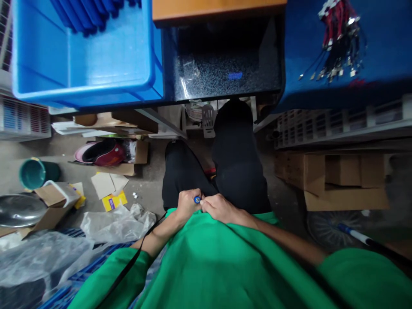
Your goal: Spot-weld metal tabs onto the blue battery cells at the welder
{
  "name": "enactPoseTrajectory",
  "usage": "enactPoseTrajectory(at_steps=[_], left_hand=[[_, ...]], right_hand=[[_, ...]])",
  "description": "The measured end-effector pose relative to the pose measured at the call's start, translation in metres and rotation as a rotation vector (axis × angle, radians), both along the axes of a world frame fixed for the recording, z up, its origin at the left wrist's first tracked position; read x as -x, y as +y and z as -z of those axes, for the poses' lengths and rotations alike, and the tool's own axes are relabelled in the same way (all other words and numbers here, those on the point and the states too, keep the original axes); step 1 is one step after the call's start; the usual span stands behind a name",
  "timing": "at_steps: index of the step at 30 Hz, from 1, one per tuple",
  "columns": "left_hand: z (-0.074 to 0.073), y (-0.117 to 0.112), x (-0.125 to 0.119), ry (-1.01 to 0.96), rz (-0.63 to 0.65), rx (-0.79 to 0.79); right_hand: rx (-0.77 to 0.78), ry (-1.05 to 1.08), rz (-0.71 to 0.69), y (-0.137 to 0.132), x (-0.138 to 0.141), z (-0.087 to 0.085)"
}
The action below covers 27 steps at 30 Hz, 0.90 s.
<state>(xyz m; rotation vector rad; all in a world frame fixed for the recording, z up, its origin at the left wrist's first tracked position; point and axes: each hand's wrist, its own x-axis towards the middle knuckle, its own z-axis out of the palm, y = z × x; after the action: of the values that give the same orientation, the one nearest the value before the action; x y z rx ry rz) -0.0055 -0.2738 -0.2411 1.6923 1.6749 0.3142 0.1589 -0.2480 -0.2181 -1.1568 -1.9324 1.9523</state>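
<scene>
My left hand (188,203) is closed around a blue cylinder (197,199), held low in front of my green shirt. Only its round end shows, with a pale spot in the centre; the rest is hidden in the fist. My right hand (220,207) is closed too, thumb and forefinger pinched right beside that end. Whatever lies between these fingertips is too small to make out. Both hands rest close together above my lap. Several blue tubes (88,15) lie in a blue bin (109,88) at the upper left.
A speckled black tabletop (209,81) lies ahead under an orange box (219,10). Wire leads with connectors (341,43) rest on a blue surface at the right. Cardboard boxes (346,197), a helmet (106,152), a green bucket (38,171) and plastic bags (119,223) surround me.
</scene>
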Motion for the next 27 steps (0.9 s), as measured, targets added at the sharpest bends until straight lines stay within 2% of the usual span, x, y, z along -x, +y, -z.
enactPoseTrajectory(at_steps=[9, 21, 27], left_hand=[[-0.002, -0.003, 0.006, -0.13, 0.126, 0.093], [-0.004, -0.006, 0.005, -0.191, 0.161, 0.133], [-0.002, -0.006, 0.005, -0.21, 0.139, 0.14]], right_hand=[[-0.146, -0.048, -0.105, -0.005, -0.005, 0.001], [-0.152, 0.028, -0.127, -0.01, -0.009, 0.006], [-0.179, 0.043, -0.124, -0.01, -0.008, 0.008]])
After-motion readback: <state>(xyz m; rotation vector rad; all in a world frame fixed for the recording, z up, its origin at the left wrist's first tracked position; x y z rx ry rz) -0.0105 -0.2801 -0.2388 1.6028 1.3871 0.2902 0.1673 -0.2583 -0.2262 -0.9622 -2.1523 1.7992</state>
